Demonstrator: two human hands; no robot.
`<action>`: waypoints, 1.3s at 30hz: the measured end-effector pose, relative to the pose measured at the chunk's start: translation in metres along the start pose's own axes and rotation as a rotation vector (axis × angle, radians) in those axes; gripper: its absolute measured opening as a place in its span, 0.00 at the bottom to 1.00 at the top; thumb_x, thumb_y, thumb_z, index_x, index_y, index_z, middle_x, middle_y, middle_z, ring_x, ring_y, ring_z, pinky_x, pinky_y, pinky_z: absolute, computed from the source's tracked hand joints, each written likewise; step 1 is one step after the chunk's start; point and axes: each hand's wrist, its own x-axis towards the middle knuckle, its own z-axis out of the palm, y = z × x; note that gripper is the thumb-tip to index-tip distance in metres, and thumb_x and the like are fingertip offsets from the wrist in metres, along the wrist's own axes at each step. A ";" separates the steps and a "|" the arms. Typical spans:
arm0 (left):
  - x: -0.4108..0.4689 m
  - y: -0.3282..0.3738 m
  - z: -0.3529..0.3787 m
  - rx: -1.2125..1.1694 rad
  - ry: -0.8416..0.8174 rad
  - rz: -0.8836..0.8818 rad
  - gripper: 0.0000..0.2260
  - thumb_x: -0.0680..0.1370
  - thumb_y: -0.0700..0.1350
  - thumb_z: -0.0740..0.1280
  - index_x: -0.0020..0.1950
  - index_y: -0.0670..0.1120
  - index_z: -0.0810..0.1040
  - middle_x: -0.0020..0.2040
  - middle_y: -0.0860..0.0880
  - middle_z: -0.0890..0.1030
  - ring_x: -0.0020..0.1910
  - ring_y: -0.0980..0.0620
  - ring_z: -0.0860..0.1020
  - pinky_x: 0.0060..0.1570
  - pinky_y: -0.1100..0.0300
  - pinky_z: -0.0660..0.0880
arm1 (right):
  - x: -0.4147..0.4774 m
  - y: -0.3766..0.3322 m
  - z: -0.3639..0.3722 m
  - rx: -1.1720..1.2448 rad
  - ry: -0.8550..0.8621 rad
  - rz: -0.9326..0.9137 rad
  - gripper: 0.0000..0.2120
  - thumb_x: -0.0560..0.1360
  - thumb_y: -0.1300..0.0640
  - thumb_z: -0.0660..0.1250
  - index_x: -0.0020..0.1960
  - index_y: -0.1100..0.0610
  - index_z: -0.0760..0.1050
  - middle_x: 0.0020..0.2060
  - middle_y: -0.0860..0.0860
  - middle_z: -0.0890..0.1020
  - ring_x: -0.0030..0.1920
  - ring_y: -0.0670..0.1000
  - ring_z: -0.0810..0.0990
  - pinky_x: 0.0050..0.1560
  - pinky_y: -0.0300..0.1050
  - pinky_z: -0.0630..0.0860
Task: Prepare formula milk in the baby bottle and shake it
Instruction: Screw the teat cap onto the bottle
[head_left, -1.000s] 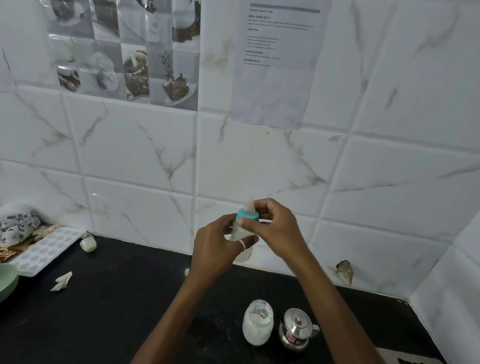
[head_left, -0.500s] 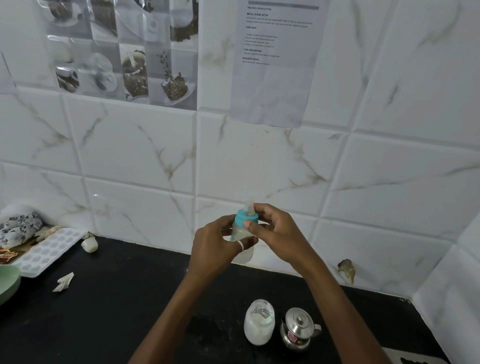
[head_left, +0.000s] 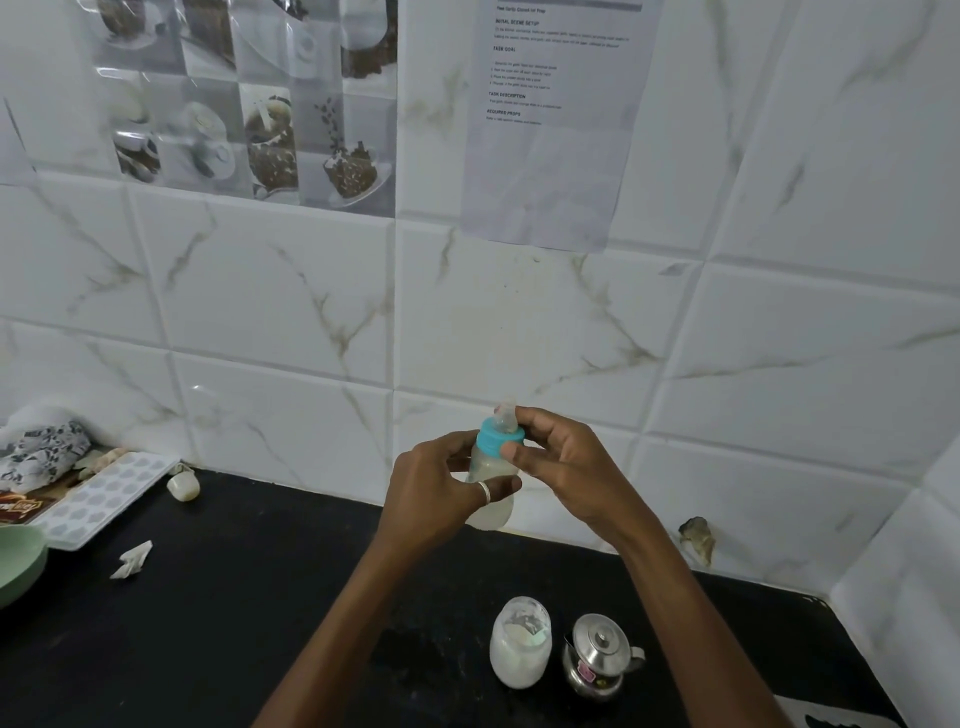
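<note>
I hold a small clear baby bottle (head_left: 492, 470) upright in the air above the black counter (head_left: 260, 613). It has whitish liquid inside, a teal screw ring (head_left: 493, 439) and a clear teat on top. My left hand (head_left: 441, 493) wraps the bottle's body; a ring shows on one finger. My right hand (head_left: 563, 465) grips the teal ring with thumb and fingers. Below on the counter stand a jar of white powder (head_left: 520, 644) and a small steel kettle (head_left: 597, 657).
A white moulded tray (head_left: 104, 496), a patterned cloth (head_left: 39, 449) and a green bowl (head_left: 18, 564) sit at the left. A crumpled paper scrap (head_left: 132, 560) and a small white cap (head_left: 183, 486) lie on the counter. Tiled wall stands close behind.
Both hands stay on the bottle in nearly the same place; my right fingers have shifted slightly around the teal ring.
</note>
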 end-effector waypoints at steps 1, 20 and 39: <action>0.001 0.000 0.000 0.002 -0.009 -0.003 0.29 0.69 0.60 0.78 0.67 0.51 0.80 0.57 0.57 0.84 0.53 0.61 0.81 0.52 0.74 0.73 | 0.000 0.001 -0.002 0.006 -0.016 0.000 0.22 0.80 0.59 0.70 0.73 0.57 0.73 0.66 0.49 0.81 0.66 0.47 0.80 0.69 0.49 0.76; 0.004 0.001 0.000 -0.008 -0.053 -0.030 0.28 0.69 0.61 0.76 0.66 0.53 0.80 0.56 0.57 0.85 0.52 0.61 0.82 0.52 0.71 0.74 | 0.009 0.004 -0.013 0.055 -0.104 0.002 0.22 0.79 0.59 0.70 0.72 0.56 0.73 0.66 0.49 0.81 0.66 0.49 0.80 0.69 0.51 0.76; 0.002 0.001 0.011 0.048 0.040 0.003 0.26 0.71 0.54 0.78 0.67 0.51 0.80 0.57 0.56 0.85 0.51 0.59 0.82 0.50 0.72 0.74 | -0.003 0.017 0.025 0.075 0.165 -0.062 0.21 0.75 0.50 0.75 0.63 0.39 0.69 0.63 0.37 0.76 0.64 0.39 0.76 0.59 0.33 0.77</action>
